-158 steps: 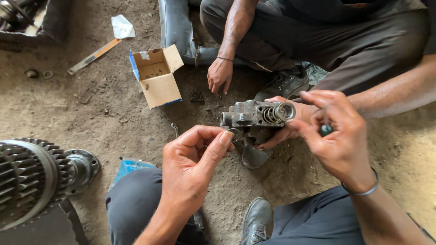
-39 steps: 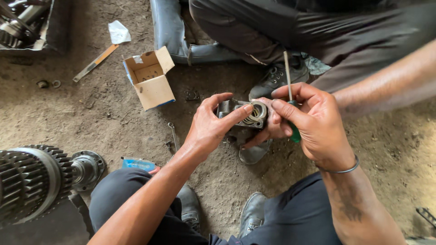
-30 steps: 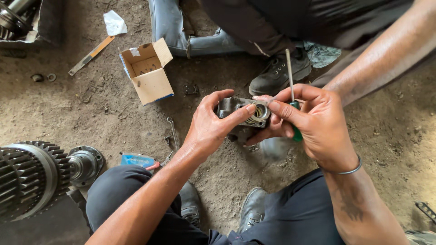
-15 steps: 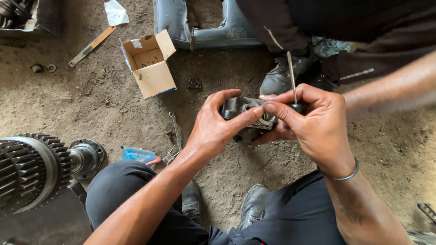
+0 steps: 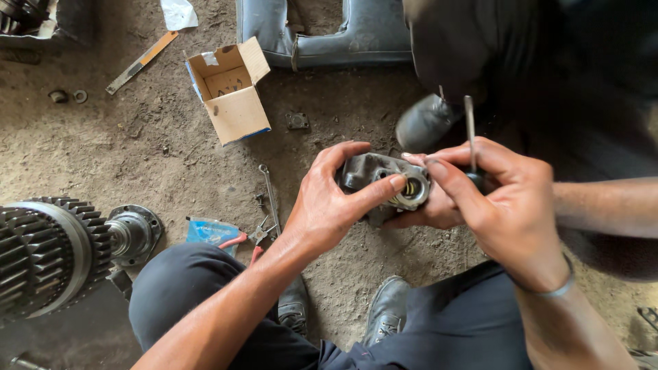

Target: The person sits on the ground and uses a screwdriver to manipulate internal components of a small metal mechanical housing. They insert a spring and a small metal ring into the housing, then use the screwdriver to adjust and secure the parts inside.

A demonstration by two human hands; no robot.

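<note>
Centre of the frame: a grey cast-metal housing [image 5: 375,175] with a round bore holding a coiled spring [image 5: 412,188], gripped by both hands above the dirt floor [image 5: 103,151]; the left hand [image 5: 329,205] wraps the housing from the left, thumb over its top and index finger laid across the face to the rim of the bore; the right hand [image 5: 497,202] closes around the housing's right side while also pinching a slim metal-shafted tool [image 5: 470,133], which stands nearly upright with its shaft pointing toward the top of the frame; the tool's lower end is hidden in the fingers. Just left of the hands: a thin spanner [image 5: 269,195] lying on the ground and, below it, red-handled pliers [image 5: 248,240] beside a blue packet [image 5: 211,231]. Upper left: an open cardboard box [image 5: 232,92], a flat wooden-handled strip [image 5: 142,62] and 2 small washers [image 5: 68,96]. Left edge: a large gear cluster on a shaft [image 5: 62,257]. Top centre: a grey padded seat [image 5: 329,34]; upper right: another person's dark trousers and shoe [image 5: 425,123]. Bottom: the wearer's 2 black shoes [image 5: 384,315].
</note>
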